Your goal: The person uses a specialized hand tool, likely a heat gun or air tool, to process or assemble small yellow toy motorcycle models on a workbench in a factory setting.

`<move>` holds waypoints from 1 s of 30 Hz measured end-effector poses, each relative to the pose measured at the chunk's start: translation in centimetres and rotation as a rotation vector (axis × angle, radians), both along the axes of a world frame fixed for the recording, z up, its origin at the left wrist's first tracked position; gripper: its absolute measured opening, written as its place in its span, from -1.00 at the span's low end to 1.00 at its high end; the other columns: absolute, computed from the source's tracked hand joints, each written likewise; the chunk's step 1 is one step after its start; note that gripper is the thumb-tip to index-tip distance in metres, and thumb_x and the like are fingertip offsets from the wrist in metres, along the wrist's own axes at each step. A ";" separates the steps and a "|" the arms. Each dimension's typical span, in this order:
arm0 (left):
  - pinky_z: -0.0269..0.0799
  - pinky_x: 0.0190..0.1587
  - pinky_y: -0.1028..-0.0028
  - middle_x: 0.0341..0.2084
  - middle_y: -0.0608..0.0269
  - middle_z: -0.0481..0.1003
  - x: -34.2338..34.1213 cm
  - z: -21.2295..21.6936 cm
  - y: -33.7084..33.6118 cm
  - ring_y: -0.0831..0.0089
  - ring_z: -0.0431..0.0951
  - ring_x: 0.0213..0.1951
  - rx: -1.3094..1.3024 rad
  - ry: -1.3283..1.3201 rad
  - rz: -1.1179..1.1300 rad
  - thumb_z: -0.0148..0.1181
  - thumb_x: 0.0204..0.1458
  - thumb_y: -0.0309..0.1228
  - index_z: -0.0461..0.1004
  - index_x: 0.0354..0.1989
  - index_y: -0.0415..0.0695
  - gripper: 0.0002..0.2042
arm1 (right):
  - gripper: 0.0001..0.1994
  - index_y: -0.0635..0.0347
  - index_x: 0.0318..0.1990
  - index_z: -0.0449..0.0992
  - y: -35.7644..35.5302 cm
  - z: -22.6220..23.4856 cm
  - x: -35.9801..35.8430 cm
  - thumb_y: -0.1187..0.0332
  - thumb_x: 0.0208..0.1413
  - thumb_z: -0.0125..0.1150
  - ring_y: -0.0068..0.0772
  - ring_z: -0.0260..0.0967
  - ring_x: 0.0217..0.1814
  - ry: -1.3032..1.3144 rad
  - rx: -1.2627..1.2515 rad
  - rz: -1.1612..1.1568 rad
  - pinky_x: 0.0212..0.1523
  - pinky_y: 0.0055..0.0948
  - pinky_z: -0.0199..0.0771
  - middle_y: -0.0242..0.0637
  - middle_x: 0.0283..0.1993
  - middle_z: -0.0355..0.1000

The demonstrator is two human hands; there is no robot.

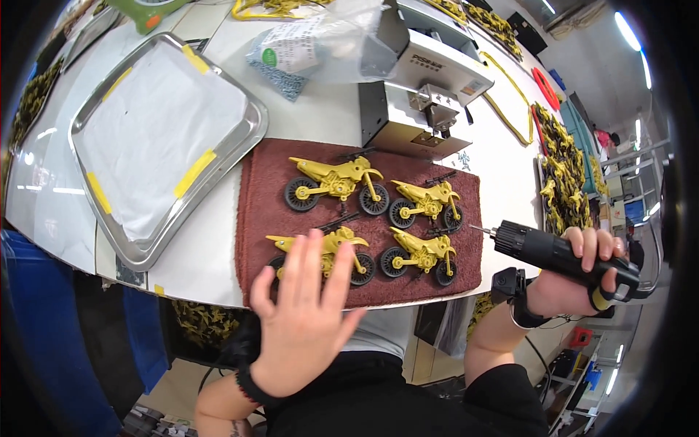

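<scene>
Several yellow toy motorcycles with black wheels lie on a dark red towel. My left hand is over the near-left motorcycle, fingers spread, partly hiding it; whether it touches the toy I cannot tell. Behind that one lies the far-left motorcycle, and to the right are a far-right motorcycle and a near-right motorcycle. My right hand is wrapped round a black electric screwdriver. Its thin bit points left, at the towel's right edge.
A metal tray lined with white paper and yellow tape lies at the left. A screw feeder machine stands behind the towel, with small screws beside it. A plastic bag of screws rests farther back. More yellow parts fill a tray at right.
</scene>
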State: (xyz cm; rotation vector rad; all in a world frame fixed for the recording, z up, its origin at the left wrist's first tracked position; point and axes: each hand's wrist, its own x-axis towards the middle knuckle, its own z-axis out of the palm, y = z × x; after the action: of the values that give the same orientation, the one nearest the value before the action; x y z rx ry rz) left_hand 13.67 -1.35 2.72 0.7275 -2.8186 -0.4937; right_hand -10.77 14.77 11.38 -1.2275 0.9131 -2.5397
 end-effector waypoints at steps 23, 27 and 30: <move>0.14 0.16 0.22 0.06 0.08 0.35 -4.5 5.7 -2.0 0.09 0.30 0.11 -0.066 -0.159 -0.302 0.26 -0.07 -0.27 0.32 0.15 -0.09 -0.45 | -0.50 0.30 0.12 0.27 9.8 -11.2 -3.3 0.38 -0.03 0.13 -0.39 0.37 -0.04 -0.606 0.489 -0.379 -0.01 -0.37 0.34 -0.13 0.01 0.38; 0.15 0.15 0.23 0.01 0.11 0.40 -4.5 5.6 -2.0 0.12 0.35 0.08 -0.056 -0.098 -0.291 0.26 -0.08 -0.27 0.38 0.09 -0.10 -0.50 | -0.62 0.43 0.00 0.36 11.8 -10.4 -3.5 0.43 0.02 0.17 -0.51 0.41 -0.19 -0.366 0.870 -0.521 -0.12 -0.52 0.39 -0.25 -0.19 0.48; 0.14 0.15 0.24 -0.02 0.16 0.44 -4.5 5.8 -1.5 0.17 0.38 0.06 -0.077 -0.056 -0.312 0.27 -0.08 -0.29 0.42 0.05 -0.09 -0.54 | -0.73 0.43 -0.11 0.46 12.3 -9.8 -3.3 0.44 0.06 0.19 -0.57 0.41 -0.25 -0.246 1.026 -0.724 -0.20 -0.60 0.39 -0.24 -0.28 0.50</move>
State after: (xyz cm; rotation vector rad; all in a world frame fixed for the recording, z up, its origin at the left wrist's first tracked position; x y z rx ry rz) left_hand 9.16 -2.88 8.51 0.2904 -2.9988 -0.4134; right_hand -14.08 27.10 1.63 -0.2706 2.4384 -1.9125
